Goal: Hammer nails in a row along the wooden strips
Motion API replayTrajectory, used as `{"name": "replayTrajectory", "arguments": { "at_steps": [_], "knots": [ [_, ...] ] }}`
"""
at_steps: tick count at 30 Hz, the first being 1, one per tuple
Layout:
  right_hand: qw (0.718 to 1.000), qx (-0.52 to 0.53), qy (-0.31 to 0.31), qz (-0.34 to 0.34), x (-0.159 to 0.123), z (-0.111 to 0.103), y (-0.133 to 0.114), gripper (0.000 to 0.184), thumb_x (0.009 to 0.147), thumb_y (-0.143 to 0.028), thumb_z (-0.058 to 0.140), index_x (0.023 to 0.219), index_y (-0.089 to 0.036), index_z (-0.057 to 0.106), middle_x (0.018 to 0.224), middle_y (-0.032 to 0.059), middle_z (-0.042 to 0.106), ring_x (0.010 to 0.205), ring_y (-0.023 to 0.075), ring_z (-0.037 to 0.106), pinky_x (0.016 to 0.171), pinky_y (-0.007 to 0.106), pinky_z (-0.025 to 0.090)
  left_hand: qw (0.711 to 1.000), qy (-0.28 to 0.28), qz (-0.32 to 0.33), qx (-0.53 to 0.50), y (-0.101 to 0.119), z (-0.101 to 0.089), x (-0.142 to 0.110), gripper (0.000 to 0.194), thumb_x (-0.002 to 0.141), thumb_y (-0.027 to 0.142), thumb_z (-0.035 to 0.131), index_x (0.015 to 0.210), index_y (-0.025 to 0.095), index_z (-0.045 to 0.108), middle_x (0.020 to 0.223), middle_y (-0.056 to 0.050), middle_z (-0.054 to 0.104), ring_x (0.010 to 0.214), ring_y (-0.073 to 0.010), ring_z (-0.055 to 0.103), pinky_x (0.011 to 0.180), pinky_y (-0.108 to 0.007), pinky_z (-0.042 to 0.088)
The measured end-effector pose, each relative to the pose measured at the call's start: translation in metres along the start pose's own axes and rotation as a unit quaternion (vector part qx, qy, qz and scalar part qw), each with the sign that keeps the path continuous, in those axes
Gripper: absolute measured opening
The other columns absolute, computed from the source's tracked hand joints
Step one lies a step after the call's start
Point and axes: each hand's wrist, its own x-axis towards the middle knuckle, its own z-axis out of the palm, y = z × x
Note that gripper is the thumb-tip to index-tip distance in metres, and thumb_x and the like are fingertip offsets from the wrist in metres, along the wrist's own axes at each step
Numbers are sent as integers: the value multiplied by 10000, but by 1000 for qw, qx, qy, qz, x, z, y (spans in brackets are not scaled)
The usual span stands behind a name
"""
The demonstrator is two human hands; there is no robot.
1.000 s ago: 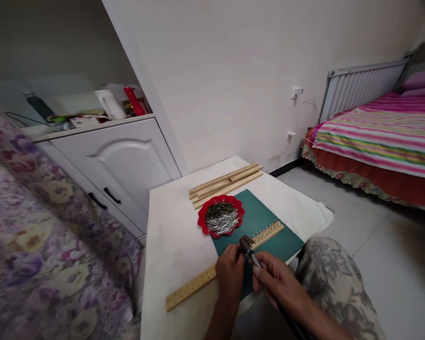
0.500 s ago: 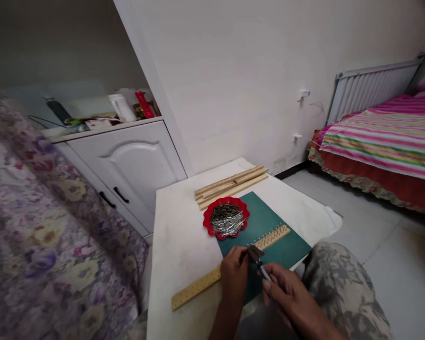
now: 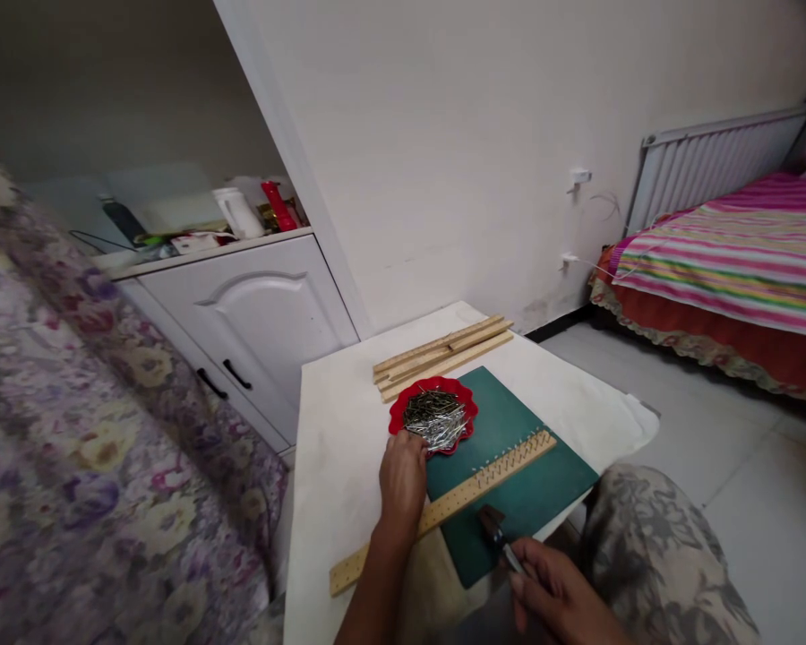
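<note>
My right hand (image 3: pixel 544 582) grips a hammer (image 3: pixel 501 537) by its handle, the head low over the near part of a green mat (image 3: pixel 530 491). At the near left rim of a red scalloped dish (image 3: pixel 470 408) is my left hand (image 3: pixel 404 466), its fingers bent over the nails (image 3: pixel 436 419); whether they pinch one is hidden. A long wooden strip (image 3: pixel 453 503) with rows of small holes lies across the mat and table, passing under my left forearm. Several nails (image 3: pixel 514 459) stand upright in its right half.
More wooden strips (image 3: pixel 443 354) lie stacked at the back of the white table (image 3: pixel 349 430). A floral curtain (image 3: pixel 107 430) hangs at left beside a white cabinet (image 3: pixel 261 322). My knee (image 3: pixel 664 546) is at the table's right edge; a bed (image 3: pixel 732 269) stands beyond.
My left hand has left the strip and reached up to the dish of nails. The hammer has moved down from the nail row, toward me.
</note>
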Motion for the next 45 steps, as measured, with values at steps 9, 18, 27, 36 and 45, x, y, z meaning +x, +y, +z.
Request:
{"name": "replayTrajectory", "arguments": {
  "at_steps": [9,18,27,36,45],
  "knots": [
    [1000,-19,4,-11,0,-2,-7,354,802,-545,490,758,-194,494,524,-52,525,368,73,339,394,200,269,986,-146,-31,79,7,-8,27,159,801,185,477,812,178,636,908,-61,638,832,-181,584,643,-250,348],
    [1000,-20,5,1,2,1,-4,382,781,-582,469,763,-201,482,513,-52,532,351,81,377,380,197,289,983,-151,-32,103,8,-10,25,196,847,246,431,881,209,620,925,-47,655,826,-186,603,624,-248,345],
    [1000,-14,4,2,-2,1,-16,343,790,-521,500,775,-179,521,538,-47,552,326,57,322,362,190,270,996,-58,-7,67,4,-15,4,201,900,242,374,832,213,560,901,-16,620,802,-138,577,632,-219,345],
    [998,31,42,-26,-5,3,-24,234,736,-405,623,738,-185,542,559,-57,521,455,88,433,459,195,354,978,32,-35,-202,5,-19,-35,211,883,294,365,784,201,526,767,-9,572,737,-155,549,680,-242,404],
    [983,35,180,-30,1,-7,-55,354,725,-473,645,891,-189,514,620,-55,572,360,58,381,306,160,270,930,-106,-3,-352,42,-5,-94,205,862,316,434,717,189,505,622,17,521,595,-132,488,574,-221,355]
  ]
}}
